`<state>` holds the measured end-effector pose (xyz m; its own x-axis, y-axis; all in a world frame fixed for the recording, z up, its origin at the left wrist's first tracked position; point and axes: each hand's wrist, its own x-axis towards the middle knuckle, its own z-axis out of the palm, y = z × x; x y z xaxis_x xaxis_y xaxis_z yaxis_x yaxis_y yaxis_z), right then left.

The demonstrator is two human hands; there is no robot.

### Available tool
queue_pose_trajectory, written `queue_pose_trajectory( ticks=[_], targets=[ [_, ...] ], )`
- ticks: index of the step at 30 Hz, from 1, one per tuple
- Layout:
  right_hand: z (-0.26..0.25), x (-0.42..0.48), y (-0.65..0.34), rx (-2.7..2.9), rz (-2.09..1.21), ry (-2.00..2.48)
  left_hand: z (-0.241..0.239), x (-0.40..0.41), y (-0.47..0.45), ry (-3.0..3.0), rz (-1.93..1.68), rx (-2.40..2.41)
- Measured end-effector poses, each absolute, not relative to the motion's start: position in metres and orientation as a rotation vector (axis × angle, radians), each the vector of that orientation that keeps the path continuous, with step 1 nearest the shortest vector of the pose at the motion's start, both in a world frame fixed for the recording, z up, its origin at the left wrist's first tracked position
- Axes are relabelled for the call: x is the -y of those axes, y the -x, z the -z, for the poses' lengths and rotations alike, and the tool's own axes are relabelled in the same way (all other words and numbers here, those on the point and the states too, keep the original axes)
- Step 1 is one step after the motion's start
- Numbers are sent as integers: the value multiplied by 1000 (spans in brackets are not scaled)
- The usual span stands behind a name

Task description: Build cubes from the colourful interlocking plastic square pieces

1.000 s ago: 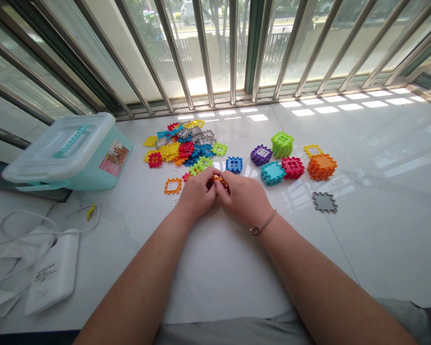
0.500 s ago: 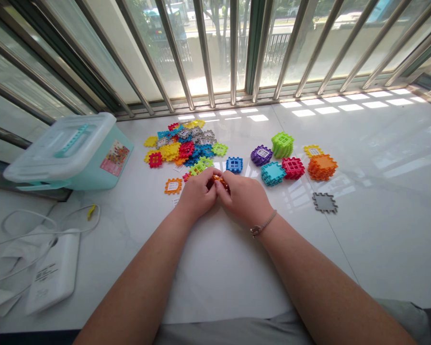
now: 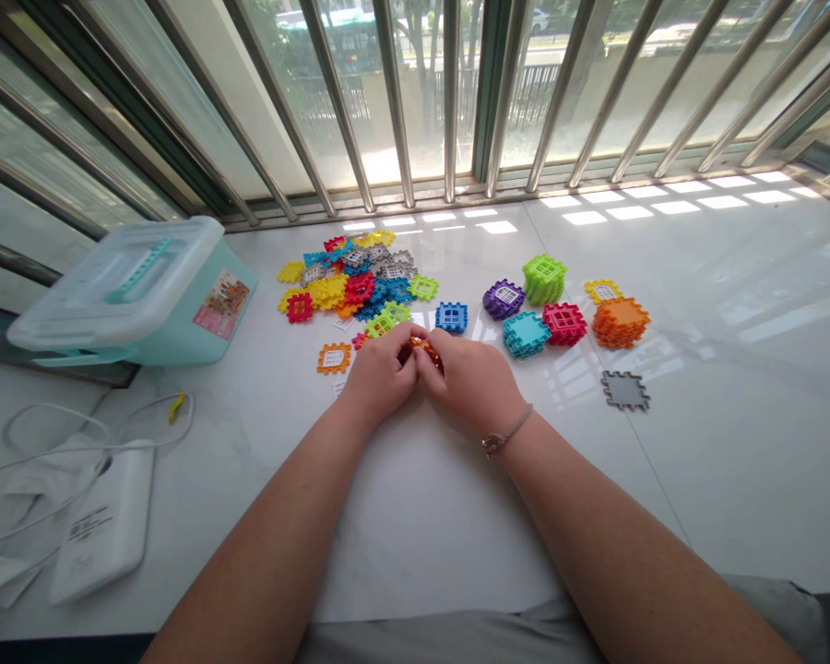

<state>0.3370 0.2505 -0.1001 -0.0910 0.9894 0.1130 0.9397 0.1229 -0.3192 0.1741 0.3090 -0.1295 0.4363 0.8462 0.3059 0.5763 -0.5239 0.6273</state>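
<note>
My left hand [image 3: 385,373] and my right hand [image 3: 471,376] meet at the middle, fingers closed around an orange interlocking tile [image 3: 425,349]. Most of that tile is hidden by the fingers. Just beyond them lies a blue window tile [image 3: 451,316]. Green tiles [image 3: 385,319] show behind my left hand, at the near edge of a mixed heap of notched tiles [image 3: 328,291]. Left of that hand, an orange tile with a white insert [image 3: 334,358] rests flat on the white surface.
Sorted stacks stand to the right: purple [image 3: 503,299], lime green [image 3: 544,278], turquoise [image 3: 526,334], red [image 3: 565,324] and orange [image 3: 621,321]. A grey tile [image 3: 626,391] lies nearer. At left are a lidded turquoise box [image 3: 172,314] and a white power bank [image 3: 105,526] with cables. Metal bars [image 3: 449,111] line the back.
</note>
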Motion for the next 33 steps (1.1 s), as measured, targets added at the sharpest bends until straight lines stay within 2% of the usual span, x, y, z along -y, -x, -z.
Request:
queue_pose_trajectory(
  ticks=[19, 33],
  targets=[
    [105, -251, -337, 2090, -174, 1895, 128, -310, -173, -2224, -873, -1208],
    [102, -250, -336, 2033, -305, 1897, 129, -313, -171, -1869, -1166, -1395]
  ],
)
